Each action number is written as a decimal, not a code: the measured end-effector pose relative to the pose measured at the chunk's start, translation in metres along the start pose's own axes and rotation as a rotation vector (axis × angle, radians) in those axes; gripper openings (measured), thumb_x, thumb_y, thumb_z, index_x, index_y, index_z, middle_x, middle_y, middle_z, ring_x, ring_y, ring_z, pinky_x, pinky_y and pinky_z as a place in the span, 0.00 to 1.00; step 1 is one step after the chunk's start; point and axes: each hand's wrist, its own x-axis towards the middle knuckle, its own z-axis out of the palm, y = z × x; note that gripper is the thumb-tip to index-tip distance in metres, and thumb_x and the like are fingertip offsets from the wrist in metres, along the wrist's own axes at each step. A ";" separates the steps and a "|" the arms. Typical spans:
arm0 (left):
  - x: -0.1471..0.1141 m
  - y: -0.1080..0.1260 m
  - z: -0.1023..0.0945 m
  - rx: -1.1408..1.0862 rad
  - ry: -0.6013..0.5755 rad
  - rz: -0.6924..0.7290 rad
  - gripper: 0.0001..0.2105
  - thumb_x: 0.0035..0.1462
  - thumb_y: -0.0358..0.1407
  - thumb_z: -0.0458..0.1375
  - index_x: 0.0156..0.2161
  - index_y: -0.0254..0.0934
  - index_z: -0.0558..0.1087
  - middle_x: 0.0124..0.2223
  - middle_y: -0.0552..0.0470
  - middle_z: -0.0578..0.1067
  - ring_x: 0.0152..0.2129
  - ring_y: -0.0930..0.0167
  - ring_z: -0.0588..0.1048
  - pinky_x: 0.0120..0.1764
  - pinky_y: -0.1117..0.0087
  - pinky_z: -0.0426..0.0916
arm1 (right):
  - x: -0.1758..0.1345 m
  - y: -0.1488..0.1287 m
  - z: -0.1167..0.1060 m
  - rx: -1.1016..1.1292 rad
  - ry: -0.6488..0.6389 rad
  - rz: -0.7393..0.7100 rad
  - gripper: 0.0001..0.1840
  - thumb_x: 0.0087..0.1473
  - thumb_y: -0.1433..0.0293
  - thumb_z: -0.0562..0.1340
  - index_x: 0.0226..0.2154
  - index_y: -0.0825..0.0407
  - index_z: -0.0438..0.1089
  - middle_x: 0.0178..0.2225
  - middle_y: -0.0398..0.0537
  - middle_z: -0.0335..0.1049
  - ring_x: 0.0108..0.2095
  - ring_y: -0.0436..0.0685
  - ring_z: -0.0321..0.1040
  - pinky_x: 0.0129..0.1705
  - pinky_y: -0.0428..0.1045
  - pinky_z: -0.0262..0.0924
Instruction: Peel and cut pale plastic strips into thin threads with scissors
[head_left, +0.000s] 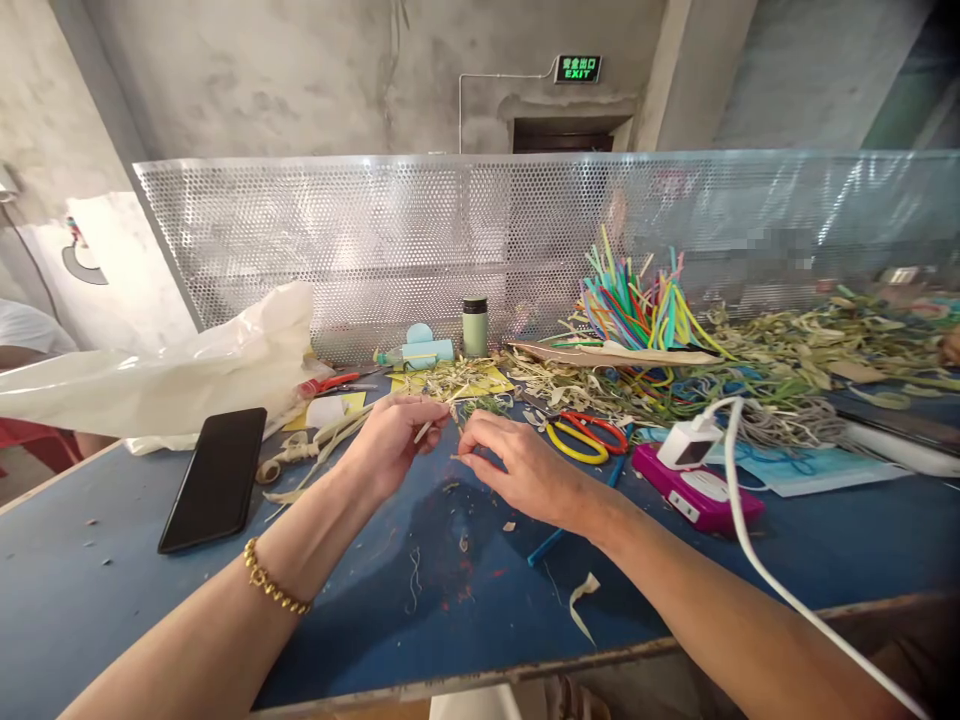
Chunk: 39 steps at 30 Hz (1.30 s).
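Two bare hands meet over a blue tabletop (337, 650), on the near side of a pale-green bottle (475, 328) with a black lid, which serves as the landmark here. The left hand (401, 440), nearer and a little left of the bottle, has its thumb and fingers clamped on a thin pale plant stalk (424, 432); a gold bead bracelet (274, 580) circles that wrist. The right hand (517, 460), nearer and slightly right of the bottle, has its fingers curled with thumb and forefinger close; I cannot tell whether anything is pinched there.

Just in front of the bottle, dried plant scraps (450, 378) lie on yellow paper. Beside it on the left is a light-blue cylinder (427, 351). Farther left stretches a translucent plastic bag (225, 350), and left and nearer than the bottle rests a black smartphone (214, 480).

To the right and nearer than the bottle lie scissors (585, 440) with one yellow and one red handle loop, then a magenta power strip (697, 490) with a white charger (690, 442) plugged in, and a light-blue face mask (817, 468). A bundle of multicoloured thin strips (637, 310) fans upward right of the bottle. Behind the bottle runs a perforated metal screen (337, 230); above it to the right glows a green exit sign (578, 69).
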 end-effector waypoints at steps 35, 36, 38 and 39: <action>0.004 0.008 -0.009 0.199 0.156 0.141 0.09 0.47 0.39 0.60 0.24 0.34 0.70 0.22 0.54 0.70 0.17 0.76 0.66 0.22 0.73 0.57 | 0.000 0.001 -0.001 -0.223 0.309 0.001 0.09 0.60 0.77 0.53 0.30 0.50 0.59 0.31 0.47 0.63 0.34 0.55 0.62 0.38 0.50 0.58; 0.003 0.007 -0.009 0.325 0.149 0.151 0.09 0.47 0.38 0.59 0.23 0.34 0.70 0.21 0.55 0.69 0.17 0.76 0.65 0.22 0.73 0.56 | 0.001 0.003 -0.001 -0.232 0.338 0.010 0.09 0.60 0.77 0.53 0.30 0.50 0.59 0.31 0.47 0.63 0.34 0.55 0.62 0.39 0.51 0.58; -0.002 0.004 -0.007 0.614 -0.023 0.078 0.08 0.46 0.35 0.57 0.21 0.34 0.71 0.19 0.54 0.69 0.16 0.75 0.66 0.21 0.73 0.57 | 0.001 0.005 -0.003 -0.244 0.395 0.038 0.08 0.60 0.77 0.53 0.31 0.50 0.59 0.31 0.48 0.63 0.34 0.55 0.63 0.39 0.51 0.58; -0.005 0.002 -0.006 0.739 -0.165 0.021 0.07 0.46 0.34 0.56 0.21 0.34 0.72 0.19 0.53 0.70 0.16 0.74 0.66 0.21 0.73 0.58 | 0.001 0.006 -0.003 -0.252 0.419 0.052 0.08 0.60 0.77 0.53 0.31 0.50 0.59 0.31 0.48 0.63 0.34 0.56 0.63 0.39 0.51 0.58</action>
